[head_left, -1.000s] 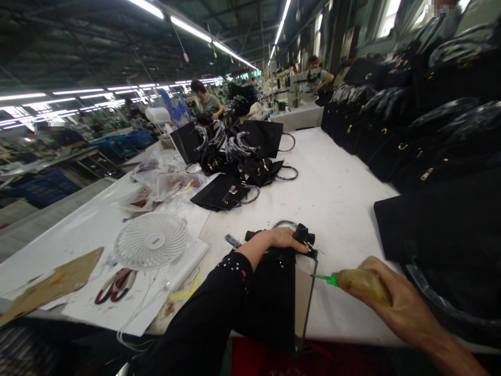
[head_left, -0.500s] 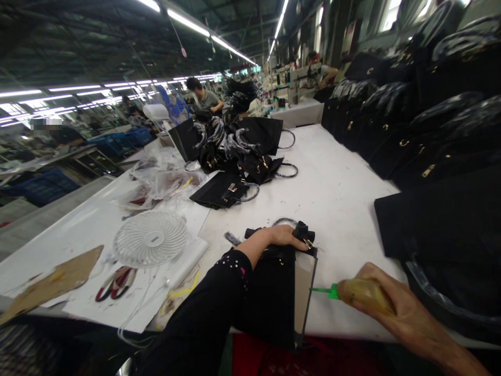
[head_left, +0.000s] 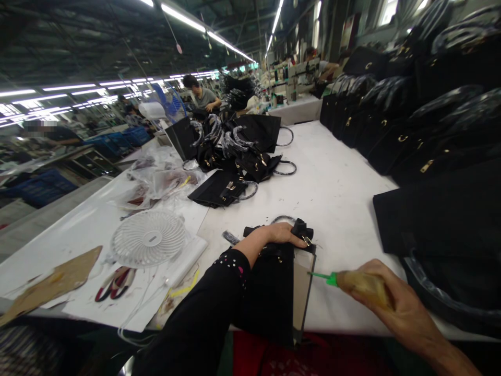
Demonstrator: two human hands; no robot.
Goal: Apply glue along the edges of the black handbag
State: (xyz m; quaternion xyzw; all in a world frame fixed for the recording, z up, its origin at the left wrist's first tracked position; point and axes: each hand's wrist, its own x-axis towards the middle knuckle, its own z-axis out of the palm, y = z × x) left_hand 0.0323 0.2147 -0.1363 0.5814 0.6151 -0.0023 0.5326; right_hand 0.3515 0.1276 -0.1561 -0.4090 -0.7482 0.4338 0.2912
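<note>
A black handbag lies on the white table in front of me, its near end reaching over the table edge. Along its right side runs a bare beige strip with a dark border. My left hand grips the bag's upper part, thumb close to a gold metal clasp; some of its fingers are hidden. My right hand is wrapped round a squeeze bottle of amber liquid, likely glue. The bottle's thin green nozzle points left, its tip at the strip's right part.
To the left lie a white fan, red-and-black handled scissors or pliers and a brown cardboard piece. More black bags lie farther back, beside plastic wrap. Stacked black bags line the right. A co-worker sits beyond.
My right hand has moved the bottle slightly up, and the nozzle tip has gone from the strip's outer edge a little higher on it. My left hand keeps its hold.
</note>
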